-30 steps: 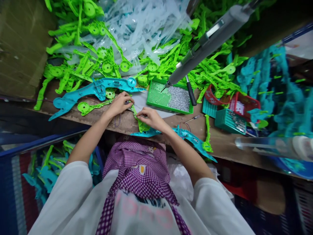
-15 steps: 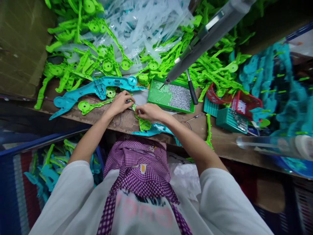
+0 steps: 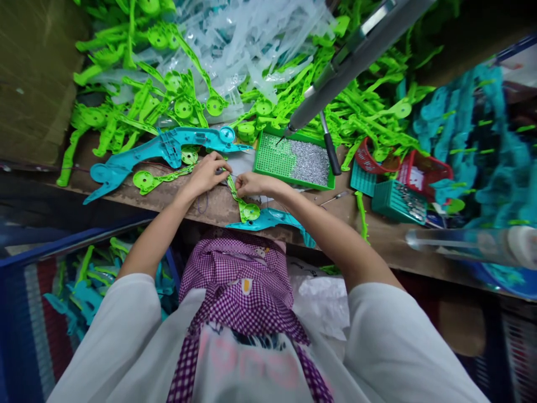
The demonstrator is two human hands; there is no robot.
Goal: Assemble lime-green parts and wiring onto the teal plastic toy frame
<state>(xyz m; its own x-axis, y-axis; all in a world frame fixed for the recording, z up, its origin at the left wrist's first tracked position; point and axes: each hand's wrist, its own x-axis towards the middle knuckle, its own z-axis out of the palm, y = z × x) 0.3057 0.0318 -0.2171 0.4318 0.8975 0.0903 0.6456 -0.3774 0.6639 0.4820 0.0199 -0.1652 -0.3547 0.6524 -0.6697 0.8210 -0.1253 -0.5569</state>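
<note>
My left hand (image 3: 208, 174) is closed, its fingertips pinching the upper end of a lime-green plastic part (image 3: 233, 191) with a round end. Close beside it, my right hand (image 3: 254, 183) has its fingers bent and pressed together at the same part; anything smaller between the fingertips is too small to make out. The round end rests by a turquoise plastic part (image 3: 268, 219) at the table's front edge. A longer turquoise part (image 3: 168, 148) lies beyond my left hand, with another green part (image 3: 145, 182) in front of it.
A green basket (image 3: 268, 168) of small silver screws stands past my right hand. Over it hangs a grey powered screwdriver (image 3: 335, 84). Piled green parts (image 3: 180, 106) line the back. A small screwdriver (image 3: 335, 198), a teal basket (image 3: 388, 201) and a clear bottle (image 3: 465, 244) are at the right.
My right hand has shifted slightly to the right, with its fingers still together. The green part shows more of its length between my hands. My left hand stays nearly in place.
</note>
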